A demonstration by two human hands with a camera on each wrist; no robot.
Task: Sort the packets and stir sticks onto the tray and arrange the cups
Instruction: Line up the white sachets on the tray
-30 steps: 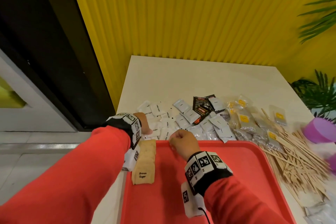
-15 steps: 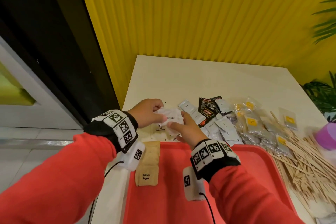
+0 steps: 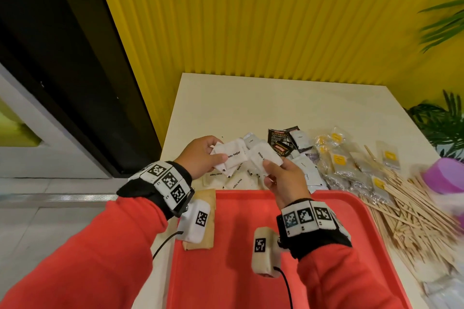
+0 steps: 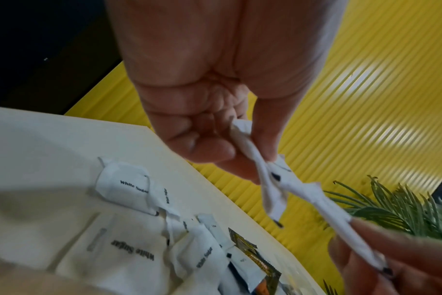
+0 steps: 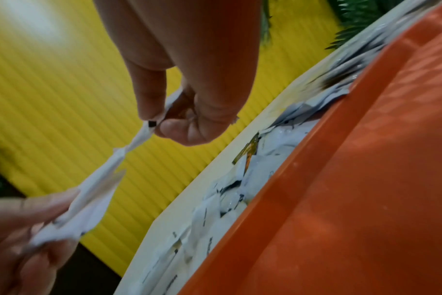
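Both hands are raised above the far rim of the red tray. My left hand pinches a small bunch of white sugar packets. My right hand pinches another white sugar packet whose end meets the left bunch. More white sugar packets lie on the table below the hands. Brown sugar packets lie stacked at the tray's left edge, partly hidden by my left wrist.
Black coffee sachets, clear packets with yellow labels and a heap of wooden stir sticks lie right of the hands. A purple cup stands at the right edge. The cream table meets a yellow ribbed wall.
Both hands rose from the tray's rim, gathered white sugar packets from the pile and now hold them higher, spread a little apart. The camera view has also shifted.
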